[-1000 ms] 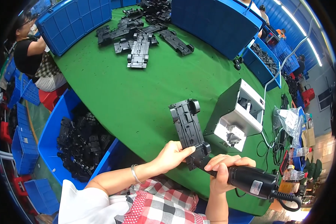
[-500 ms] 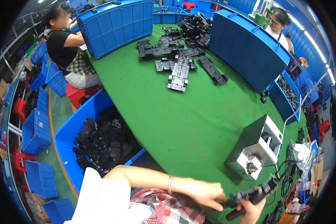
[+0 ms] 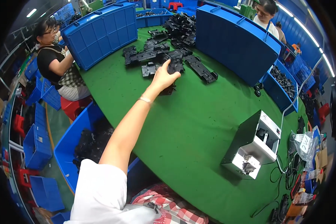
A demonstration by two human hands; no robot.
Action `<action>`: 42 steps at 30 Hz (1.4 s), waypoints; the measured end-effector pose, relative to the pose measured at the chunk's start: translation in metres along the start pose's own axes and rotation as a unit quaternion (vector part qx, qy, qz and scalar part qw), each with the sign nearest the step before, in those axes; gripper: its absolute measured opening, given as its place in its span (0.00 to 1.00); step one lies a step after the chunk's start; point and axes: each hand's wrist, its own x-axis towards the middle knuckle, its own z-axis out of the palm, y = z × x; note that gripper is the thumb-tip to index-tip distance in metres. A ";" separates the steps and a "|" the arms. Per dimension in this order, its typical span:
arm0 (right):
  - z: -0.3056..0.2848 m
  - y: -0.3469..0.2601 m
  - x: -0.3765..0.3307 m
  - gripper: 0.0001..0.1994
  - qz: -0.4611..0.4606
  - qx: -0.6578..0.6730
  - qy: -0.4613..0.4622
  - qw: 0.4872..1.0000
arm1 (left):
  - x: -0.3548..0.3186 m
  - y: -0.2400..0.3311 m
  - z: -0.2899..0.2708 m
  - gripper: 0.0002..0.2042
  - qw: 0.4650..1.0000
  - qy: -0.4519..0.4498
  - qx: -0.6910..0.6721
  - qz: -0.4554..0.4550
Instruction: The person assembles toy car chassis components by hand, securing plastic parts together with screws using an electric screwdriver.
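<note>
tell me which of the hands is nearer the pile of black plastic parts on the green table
Left. The left hand is stretched out onto the black plastic parts; the right hand is out of view.

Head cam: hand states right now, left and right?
Left hand: reached out across the green table, fingers closed on a black plastic chassis part.
Right hand: not in view.

We cannot see the right hand; it lies outside the picture. Our left hand (image 3: 164,77) covers part of a black plastic part (image 3: 172,67), so the grip stays unclear. The parts in the far bin (image 3: 283,76) are too small to tell.
</note>
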 end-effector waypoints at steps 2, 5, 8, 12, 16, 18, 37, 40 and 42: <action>0.023 -0.010 -0.002 0.07 0.035 0.144 0.013 0.989 | -0.022 0.013 -0.009 0.35 0.886 -0.179 -0.421 -0.079; 0.068 -0.045 0.004 0.08 0.030 0.236 -0.025 0.971 | -0.064 0.043 -0.030 0.30 0.592 -0.357 -0.715 -0.101; 0.109 -0.082 0.006 0.09 -0.057 0.319 -0.133 0.937 | -0.110 0.061 -0.030 0.28 0.380 -0.354 -0.835 -0.183; 0.148 -0.107 0.022 0.14 -0.116 0.423 -0.321 0.839 | -0.162 0.082 -0.024 0.30 0.328 -0.349 -0.841 -0.251; 0.177 -0.116 0.026 0.23 -0.194 0.484 -0.318 0.792 | -0.194 0.098 -0.012 0.25 0.274 -0.377 -0.842 -0.270; 0.189 -0.135 0.013 0.21 -0.221 0.521 -0.301 0.767 | -0.215 0.089 0.007 0.23 0.194 -0.395 -0.851 -0.286; 0.267 -0.187 -0.030 0.15 -0.255 0.466 -0.259 0.807 | -0.264 0.131 0.015 0.19 0.598 -0.418 -0.611 -0.306; 0.265 -0.182 -0.043 0.15 -0.262 0.531 -0.274 0.758 | -0.266 0.132 0.016 0.19 0.613 -0.428 -0.598 -0.289; 0.264 -0.185 -0.055 0.15 -0.257 0.553 -0.284 0.740 | -0.267 0.133 0.016 0.19 0.611 -0.433 -0.594 -0.292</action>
